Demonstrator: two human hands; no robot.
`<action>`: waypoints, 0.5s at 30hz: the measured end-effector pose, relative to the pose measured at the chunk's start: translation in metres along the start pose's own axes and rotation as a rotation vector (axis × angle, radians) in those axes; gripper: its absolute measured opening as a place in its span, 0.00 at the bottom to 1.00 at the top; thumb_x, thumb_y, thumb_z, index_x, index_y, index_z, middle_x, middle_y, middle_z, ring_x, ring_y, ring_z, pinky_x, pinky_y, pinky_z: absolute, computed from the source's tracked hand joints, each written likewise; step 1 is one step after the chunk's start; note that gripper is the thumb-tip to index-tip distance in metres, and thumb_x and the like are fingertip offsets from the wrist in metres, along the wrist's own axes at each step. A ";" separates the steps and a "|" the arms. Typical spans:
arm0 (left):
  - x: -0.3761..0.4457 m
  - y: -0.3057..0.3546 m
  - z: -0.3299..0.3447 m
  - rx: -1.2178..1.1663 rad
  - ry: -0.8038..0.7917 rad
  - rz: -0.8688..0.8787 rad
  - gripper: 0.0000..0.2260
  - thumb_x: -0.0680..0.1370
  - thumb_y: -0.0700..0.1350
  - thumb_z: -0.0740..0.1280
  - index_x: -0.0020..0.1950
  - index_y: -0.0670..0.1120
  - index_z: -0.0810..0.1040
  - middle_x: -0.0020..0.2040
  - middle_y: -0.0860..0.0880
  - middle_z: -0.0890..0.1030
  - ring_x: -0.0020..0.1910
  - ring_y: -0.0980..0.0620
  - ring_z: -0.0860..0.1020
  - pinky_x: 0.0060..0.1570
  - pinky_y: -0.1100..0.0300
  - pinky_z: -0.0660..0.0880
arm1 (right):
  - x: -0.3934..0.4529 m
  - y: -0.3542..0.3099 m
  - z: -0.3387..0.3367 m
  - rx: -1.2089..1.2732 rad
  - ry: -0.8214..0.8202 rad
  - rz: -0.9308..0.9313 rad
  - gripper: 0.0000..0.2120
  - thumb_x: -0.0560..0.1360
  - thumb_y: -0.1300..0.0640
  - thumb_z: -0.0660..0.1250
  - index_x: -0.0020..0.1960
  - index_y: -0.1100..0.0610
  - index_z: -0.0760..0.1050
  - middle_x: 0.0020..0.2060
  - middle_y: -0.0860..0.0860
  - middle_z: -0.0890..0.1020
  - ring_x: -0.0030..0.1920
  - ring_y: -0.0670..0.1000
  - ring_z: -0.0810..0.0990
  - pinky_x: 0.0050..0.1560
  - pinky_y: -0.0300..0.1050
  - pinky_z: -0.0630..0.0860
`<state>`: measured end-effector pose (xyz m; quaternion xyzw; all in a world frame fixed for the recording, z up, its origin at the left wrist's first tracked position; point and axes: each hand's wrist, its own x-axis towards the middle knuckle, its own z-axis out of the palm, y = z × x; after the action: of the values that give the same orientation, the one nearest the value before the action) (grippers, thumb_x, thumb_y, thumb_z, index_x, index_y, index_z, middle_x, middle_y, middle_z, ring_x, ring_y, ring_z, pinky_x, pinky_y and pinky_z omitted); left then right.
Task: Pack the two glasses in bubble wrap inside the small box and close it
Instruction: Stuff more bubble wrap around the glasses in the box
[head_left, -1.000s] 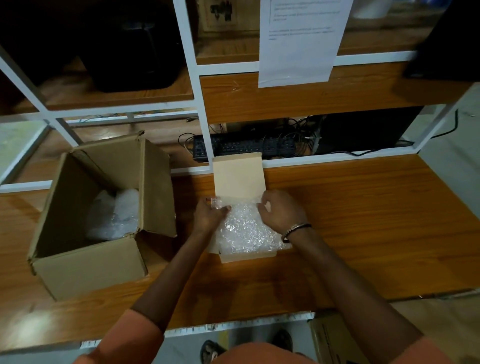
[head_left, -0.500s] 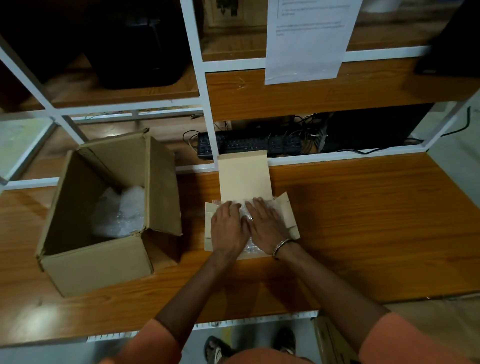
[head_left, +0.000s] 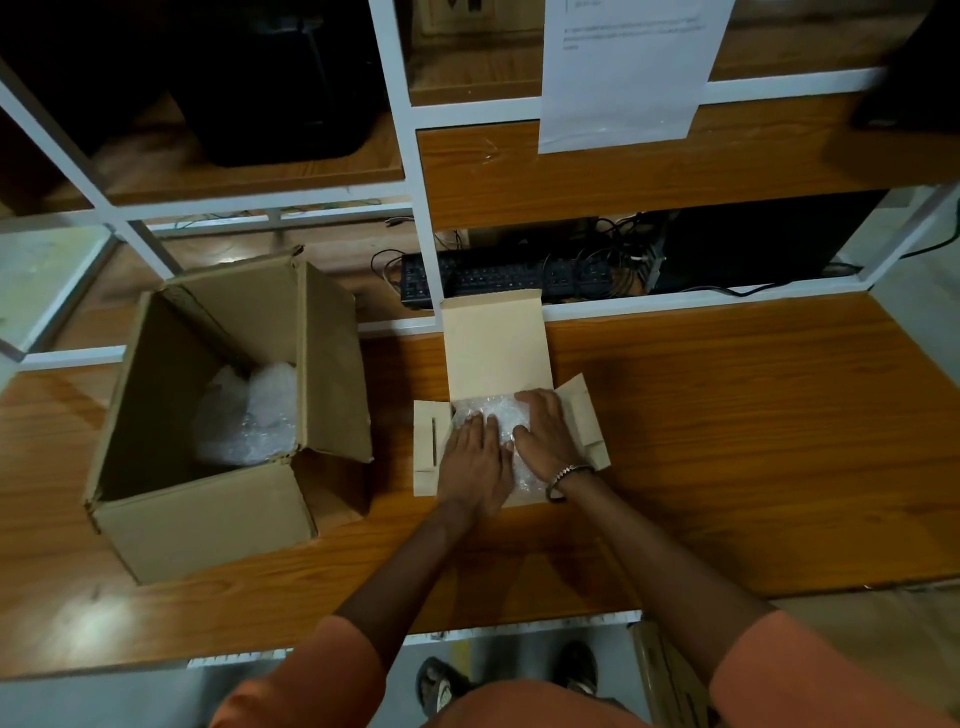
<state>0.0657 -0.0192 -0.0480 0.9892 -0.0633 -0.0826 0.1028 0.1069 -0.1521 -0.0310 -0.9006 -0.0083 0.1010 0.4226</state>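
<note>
Hands flat on the packing now, both of them. The left hand (head_left: 475, 460) lies palm down with fingers stretched out, grasping nothing, simply pressing on the bubble wrap (head_left: 493, 415). The right hand (head_left: 545, 434) sits just beside it, touching it at the fingertips, fingers spread and loose over the same crinkled bundle. Neither hand grips; this is a push, not a hold.

The bundle sits inside the small box (head_left: 431, 441), which rests on the wooden desk (head_left: 727, 441) right in front of the person. The glasses themselves I cannot see; if they are in there, the wrap covers them entirely, so I take it on trust that the padding job is done or nearly so.

What is plainly left: closing. The lid (head_left: 496, 345) stands up at the far side, wide open, and the side flaps (head_left: 589, 421) splay outward to the left and right. Nothing is folded in yet. By my reckoning the wrap needs to settle below the rim, then the side flaps go in and the lid comes down and tucks.

Off to the left stands a larger cardboard carton (head_left: 208, 499), open, with more bubble wrap (head_left: 244, 415) lying in its bottom. It is well apart from the small box, and nobody touches it.

So, late in the job: contents in, box still open.
</note>
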 end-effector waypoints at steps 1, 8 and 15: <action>0.000 0.001 -0.007 -0.038 -0.017 0.002 0.31 0.86 0.57 0.43 0.85 0.40 0.55 0.84 0.38 0.59 0.84 0.41 0.55 0.82 0.48 0.49 | 0.002 -0.003 -0.005 -0.034 -0.016 0.007 0.26 0.76 0.63 0.64 0.74 0.58 0.68 0.73 0.55 0.66 0.73 0.55 0.67 0.73 0.44 0.65; 0.003 -0.008 -0.047 -0.028 0.060 0.107 0.27 0.80 0.44 0.68 0.78 0.39 0.70 0.76 0.38 0.73 0.79 0.39 0.66 0.79 0.47 0.59 | 0.000 -0.027 -0.063 -0.473 -0.152 -0.057 0.28 0.74 0.61 0.71 0.74 0.55 0.73 0.72 0.54 0.72 0.70 0.57 0.72 0.68 0.50 0.74; 0.006 -0.021 -0.067 0.341 -0.185 0.113 0.18 0.76 0.44 0.74 0.65 0.41 0.78 0.65 0.41 0.81 0.67 0.42 0.76 0.76 0.47 0.68 | -0.002 -0.021 -0.044 -0.801 -0.341 0.069 0.25 0.76 0.62 0.69 0.72 0.58 0.69 0.69 0.58 0.72 0.64 0.59 0.77 0.60 0.51 0.79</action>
<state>0.0854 0.0133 0.0109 0.9754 -0.1411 -0.1555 -0.0678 0.1147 -0.1720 0.0130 -0.9636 -0.0863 0.2514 0.0289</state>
